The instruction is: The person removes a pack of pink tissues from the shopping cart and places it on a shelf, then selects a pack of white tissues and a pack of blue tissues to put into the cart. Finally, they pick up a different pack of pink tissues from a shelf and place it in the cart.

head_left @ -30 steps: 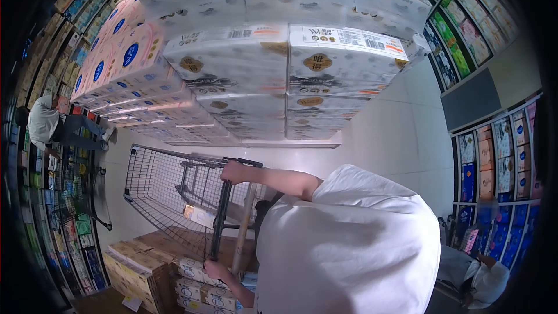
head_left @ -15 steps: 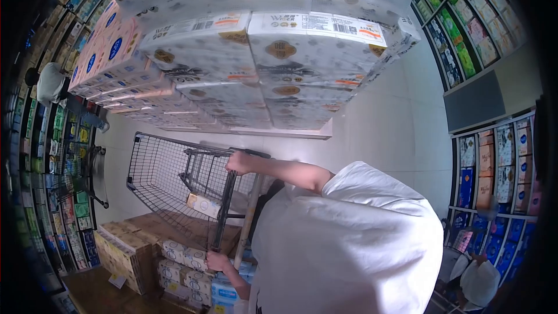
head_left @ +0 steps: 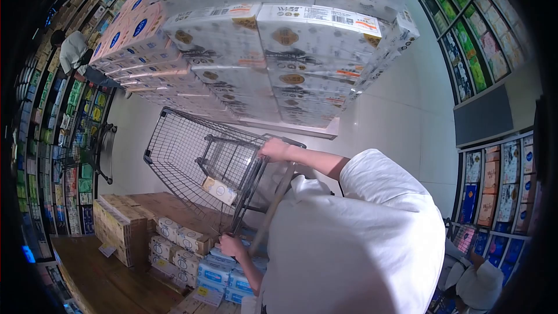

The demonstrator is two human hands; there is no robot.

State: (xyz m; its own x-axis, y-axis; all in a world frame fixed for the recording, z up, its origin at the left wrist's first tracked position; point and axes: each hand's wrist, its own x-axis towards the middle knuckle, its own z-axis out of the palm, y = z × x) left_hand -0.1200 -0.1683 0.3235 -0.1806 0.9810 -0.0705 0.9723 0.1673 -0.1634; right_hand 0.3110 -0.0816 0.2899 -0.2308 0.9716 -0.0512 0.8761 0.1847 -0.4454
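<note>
A dark wire shopping cart [head_left: 180, 151] stands left of my body, its basket pointing away from me. My right hand [head_left: 274, 149] is closed around the upper end of the cart's handle bar. At the bar's lower end, my left hand [head_left: 232, 246] is closed, with its fingers partly hidden. One white-and-yellow pack [head_left: 220, 190] lies in the cart near the handle side.
A tall stack of white tissue cartons [head_left: 314, 40], with pink cartons [head_left: 136, 35] beside it, rises past the cart. Brown boxes [head_left: 119, 227] and blue-white packs [head_left: 215, 270] sit close to my left hand. People are near the shelves left and lower right.
The cart and both my hands have shifted to the right in view, still together. The carton stack and the person at left also appear farther right as the view turned.
</note>
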